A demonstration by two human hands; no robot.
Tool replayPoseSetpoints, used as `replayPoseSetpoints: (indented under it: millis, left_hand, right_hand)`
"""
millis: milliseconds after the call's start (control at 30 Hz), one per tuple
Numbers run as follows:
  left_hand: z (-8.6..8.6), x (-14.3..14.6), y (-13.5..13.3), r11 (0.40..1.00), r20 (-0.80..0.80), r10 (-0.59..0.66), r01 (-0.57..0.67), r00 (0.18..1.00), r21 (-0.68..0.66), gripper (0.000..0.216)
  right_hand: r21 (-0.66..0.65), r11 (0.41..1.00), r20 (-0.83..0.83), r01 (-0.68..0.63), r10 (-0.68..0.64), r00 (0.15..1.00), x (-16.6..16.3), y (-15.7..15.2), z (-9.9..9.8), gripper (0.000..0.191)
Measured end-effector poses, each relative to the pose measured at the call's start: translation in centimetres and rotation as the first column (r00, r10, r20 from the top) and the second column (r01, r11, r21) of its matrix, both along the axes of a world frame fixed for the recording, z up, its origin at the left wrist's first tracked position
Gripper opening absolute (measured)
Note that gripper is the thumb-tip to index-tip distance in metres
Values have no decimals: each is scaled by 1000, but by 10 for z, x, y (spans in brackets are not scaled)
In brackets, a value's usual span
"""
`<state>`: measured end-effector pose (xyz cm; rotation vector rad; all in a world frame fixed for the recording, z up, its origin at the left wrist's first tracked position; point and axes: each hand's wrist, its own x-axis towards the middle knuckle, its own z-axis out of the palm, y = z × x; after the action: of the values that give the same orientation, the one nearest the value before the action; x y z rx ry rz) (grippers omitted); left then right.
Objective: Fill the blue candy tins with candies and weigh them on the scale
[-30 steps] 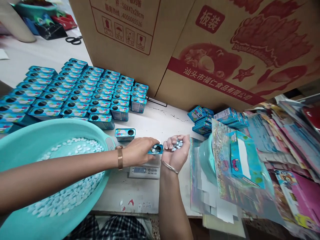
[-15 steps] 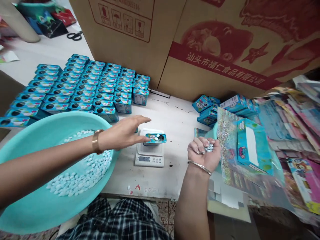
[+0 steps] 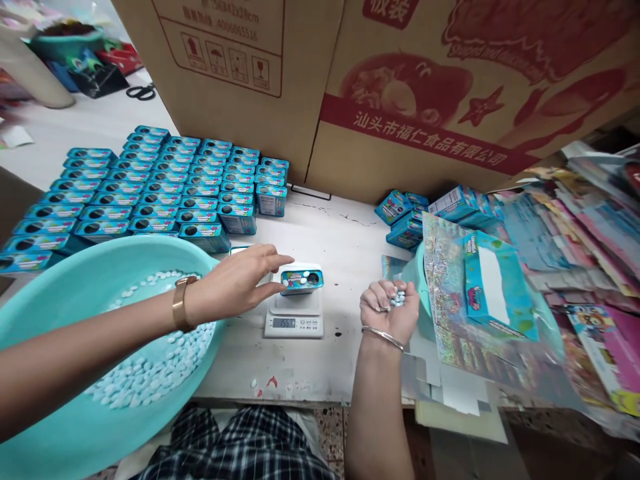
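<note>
Two hands are showing: I'm seeing the left hand [image 3: 235,280] lying open, fingertips touching the small blue tin [image 3: 301,280] sitting on the scale [image 3: 295,319], while the right hand [image 3: 390,308] (palm up) is cupping pale tablets [image 3: 399,298] just right of it.

Pretty sure I'm looking at a small candy packing workshop here: rows of identical blue tins [image 3: 150,193] lined up on a white worktable [image 3: 340,240], a teal basin [image 3: 60,427] of white tablets [image 3: 145,363], a little digital scale [image 3: 295,317], big printed shipping cartons [image 3: 400,87], and stacks of flat packaging [image 3: 575,267].
</note>
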<state>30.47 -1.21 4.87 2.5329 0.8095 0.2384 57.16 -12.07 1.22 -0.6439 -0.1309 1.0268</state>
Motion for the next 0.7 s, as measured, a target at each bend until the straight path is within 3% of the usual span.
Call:
replayPoseSetpoints:
  millis: [133, 300, 533, 700]
  left_hand:
    - [0, 7, -1, 1000, 4, -15, 15, 1000, 5, 40]
    - [0, 28, -8, 990, -2, -85, 85, 996, 108, 32]
    - [-8, 57, -16, 946, -153, -226, 254, 962, 201, 26]
    - [-9, 57, -25, 944, -223, -225, 269, 948, 190, 24]
  right_hand:
    - [-24, 1000, -26, -10, 10, 1000, -8, 6, -3, 25]
    - [-49, 999, -101, -20, 15, 995, -18, 15, -5, 26]
    - [-50, 998, -72, -39, 35, 997, -20, 16, -9, 27]
    - [-56, 998, -50, -37, 35, 998, -20, 14, -13, 28]
